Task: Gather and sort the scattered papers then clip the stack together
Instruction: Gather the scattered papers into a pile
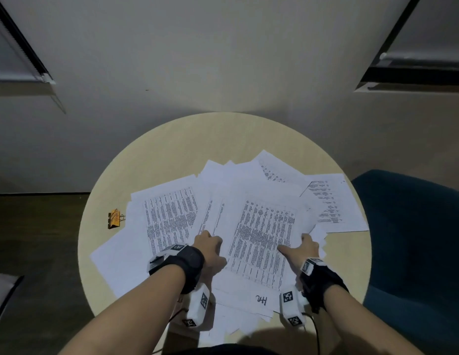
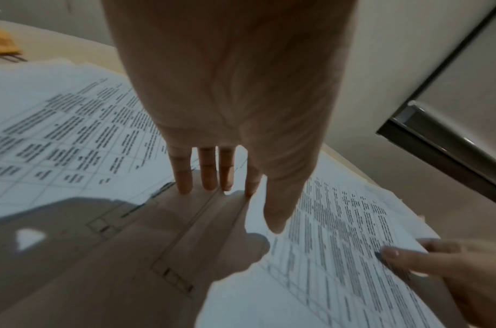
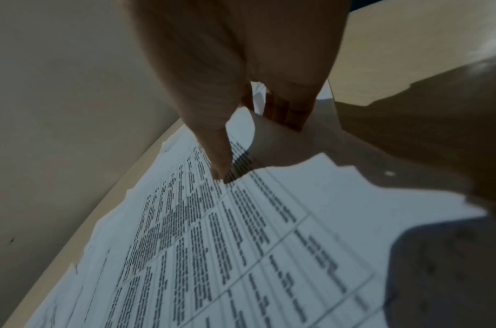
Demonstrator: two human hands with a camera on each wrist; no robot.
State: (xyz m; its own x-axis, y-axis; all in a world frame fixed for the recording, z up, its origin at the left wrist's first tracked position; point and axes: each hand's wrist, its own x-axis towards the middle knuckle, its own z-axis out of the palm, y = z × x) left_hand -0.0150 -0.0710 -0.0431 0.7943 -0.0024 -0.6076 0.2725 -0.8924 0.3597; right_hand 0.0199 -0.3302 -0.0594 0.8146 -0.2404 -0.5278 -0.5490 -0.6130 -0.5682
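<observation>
The step in hand is the gathering; the sorting and the clipping are not yet done. The papers (image 1: 251, 226) lie spread in a loose fan over the round bench (image 1: 151, 155), many of them overlapping at different angles, and one sheet (image 1: 333, 203) lies more apart at the right side.

The left hand (image 1: 210, 249) rests on the middle of the pile. In the left wrist view its fingers (image 2: 204, 173) are straight and press flat on the sheets, so it is open and grips nothing. The right hand (image 1: 304, 248) takes the right edge of the top printed sheet (image 1: 264, 242): the thumb lies on top, and the other fingers seem to go under the edge, so I judge that it pinches this sheet.

The orange binder clip (image 1: 114, 218) lies untouched on the bench, just beside the left edge of the papers.

The next move, I think, calls for drawing the sheets together toward the middle while the left hand holds the pile, then squaring the edges. The thin sheets can slide or fold easily, so the pull must be gentle.
</observation>
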